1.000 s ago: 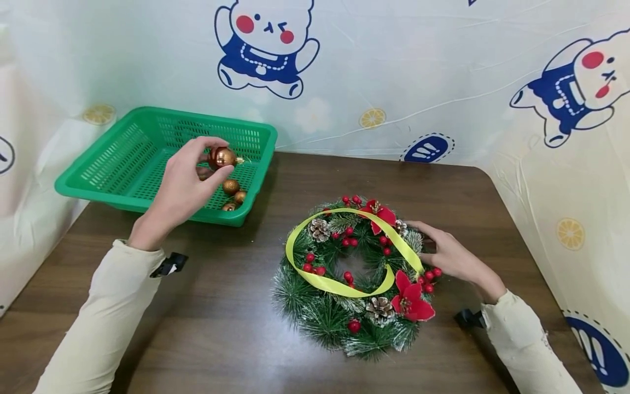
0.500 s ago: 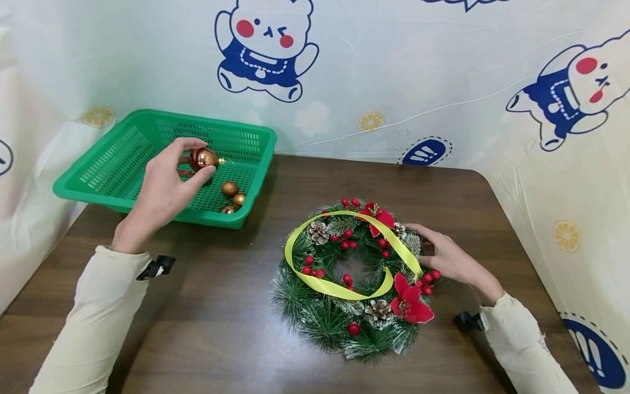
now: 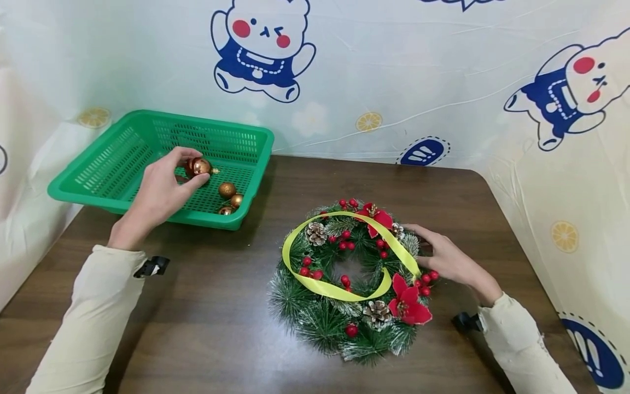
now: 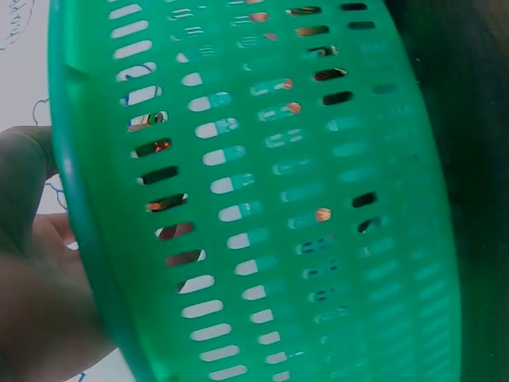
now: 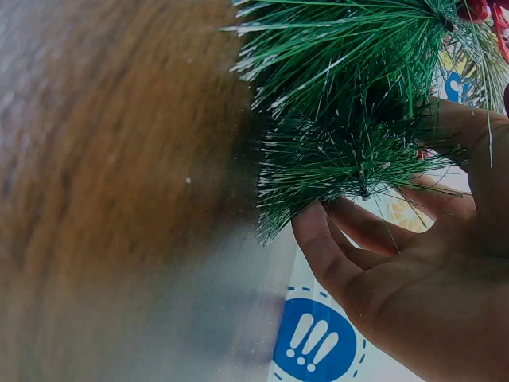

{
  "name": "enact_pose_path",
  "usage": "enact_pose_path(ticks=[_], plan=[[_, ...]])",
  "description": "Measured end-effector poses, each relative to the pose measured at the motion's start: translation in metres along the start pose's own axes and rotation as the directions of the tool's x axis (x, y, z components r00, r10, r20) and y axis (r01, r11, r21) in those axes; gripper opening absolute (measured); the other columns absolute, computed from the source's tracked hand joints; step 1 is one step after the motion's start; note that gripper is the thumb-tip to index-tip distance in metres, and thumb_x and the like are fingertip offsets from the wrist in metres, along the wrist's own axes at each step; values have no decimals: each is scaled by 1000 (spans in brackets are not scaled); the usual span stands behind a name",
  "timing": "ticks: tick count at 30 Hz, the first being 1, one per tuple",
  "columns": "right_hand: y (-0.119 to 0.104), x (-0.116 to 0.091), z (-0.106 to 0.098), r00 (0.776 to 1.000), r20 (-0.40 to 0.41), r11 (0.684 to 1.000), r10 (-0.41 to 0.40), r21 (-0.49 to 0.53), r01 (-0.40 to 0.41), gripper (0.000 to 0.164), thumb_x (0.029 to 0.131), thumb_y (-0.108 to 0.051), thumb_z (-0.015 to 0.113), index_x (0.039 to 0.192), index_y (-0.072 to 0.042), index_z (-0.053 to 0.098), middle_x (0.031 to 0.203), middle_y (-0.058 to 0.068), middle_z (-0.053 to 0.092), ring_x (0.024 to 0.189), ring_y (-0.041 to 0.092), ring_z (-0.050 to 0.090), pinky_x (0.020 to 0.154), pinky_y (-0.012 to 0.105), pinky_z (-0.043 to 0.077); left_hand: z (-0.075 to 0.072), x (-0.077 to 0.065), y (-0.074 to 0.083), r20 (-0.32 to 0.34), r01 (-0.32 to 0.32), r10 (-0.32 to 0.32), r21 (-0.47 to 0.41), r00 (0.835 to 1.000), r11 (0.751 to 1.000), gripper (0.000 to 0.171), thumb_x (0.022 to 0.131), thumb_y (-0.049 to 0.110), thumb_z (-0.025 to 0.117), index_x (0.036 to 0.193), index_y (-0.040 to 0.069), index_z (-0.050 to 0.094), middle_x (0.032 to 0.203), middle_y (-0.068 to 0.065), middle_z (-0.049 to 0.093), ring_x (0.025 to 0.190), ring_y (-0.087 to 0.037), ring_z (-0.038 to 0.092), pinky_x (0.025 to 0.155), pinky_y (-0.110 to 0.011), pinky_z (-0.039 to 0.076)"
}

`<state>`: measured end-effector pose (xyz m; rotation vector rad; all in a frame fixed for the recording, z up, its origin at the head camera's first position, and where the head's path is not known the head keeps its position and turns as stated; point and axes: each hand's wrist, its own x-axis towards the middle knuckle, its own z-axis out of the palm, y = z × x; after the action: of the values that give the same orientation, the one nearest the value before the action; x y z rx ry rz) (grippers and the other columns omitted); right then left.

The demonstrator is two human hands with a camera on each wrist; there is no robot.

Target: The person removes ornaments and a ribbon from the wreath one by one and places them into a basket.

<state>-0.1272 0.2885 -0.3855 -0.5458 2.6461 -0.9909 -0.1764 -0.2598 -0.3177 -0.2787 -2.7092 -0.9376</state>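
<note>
In the head view my left hand reaches over the near side of the green plastic basket. Its thumb and fingers pinch a glossy copper Christmas bauble with a gold cap; a darker reddish-brown round surface shows behind it, partly hidden by the fingers. In the left wrist view the basket's slotted wall covers most of that hand's work. A green Christmas wreath lies on the table. My right hand grips its right edge, thumb and fingers around the frosted needles.
Several small golden-brown baubles lie in the basket's right front corner. A yellow ribbon loops over the wreath, among red flowers, berries and pinecones. A printed curtain rises behind the brown wooden table.
My left hand has moved left, then lowered the bauble deeper into the basket. The right hand stays at the wreath. The view has shifted slightly.
</note>
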Motion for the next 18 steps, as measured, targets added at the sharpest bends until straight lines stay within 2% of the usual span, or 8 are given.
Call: enact_pose_path(ticks=[2,5,9,14,18], plan=[[0,1,0,1000,5,1000,3,6,-3,65,89,1,66,149,-7,42,145,20,49,126,40,50,101,63,41,1,0,-4,20,8,-8,11,1000,1000,45,96,23,67,134,3,53,125,-22,59,107,-35,55,74,-23,46],[-1,1,0,1000,10,1000,9,8,-9,65,89,0,66,149,-8,42,144,19,50,126,39,50,101,62,42,2,1,-8,45,16,-17,26,999,1000,45,96,23,67,134,3,53,124,-23,59,101,-35,56,66,-15,40],[-2,1,0,1000,5,1000,-1,-7,1,66,89,1,66,149,-8,41,145,20,49,126,40,51,101,62,42,4,0,-12,68,16,-19,46,998,999,44,96,21,68,132,1,54,122,-23,59,97,-35,56,63,-16,39],[-2,1,0,1000,-7,1000,-13,-20,13,67,88,3,67,149,-8,42,144,22,49,122,41,54,99,61,45,8,1,-13,101,-13,3,89,995,996,41,95,17,69,129,-2,57,119,-24,59,97,-37,53,68,-36,45],[0,0,0,1000,-2,1000,-9,-15,9,66,88,2,67,149,-8,42,145,22,49,125,41,52,100,62,43,11,3,-13,129,-44,31,103,991,994,38,94,15,70,126,-4,60,119,-26,59,103,-40,52,77,-54,44]])
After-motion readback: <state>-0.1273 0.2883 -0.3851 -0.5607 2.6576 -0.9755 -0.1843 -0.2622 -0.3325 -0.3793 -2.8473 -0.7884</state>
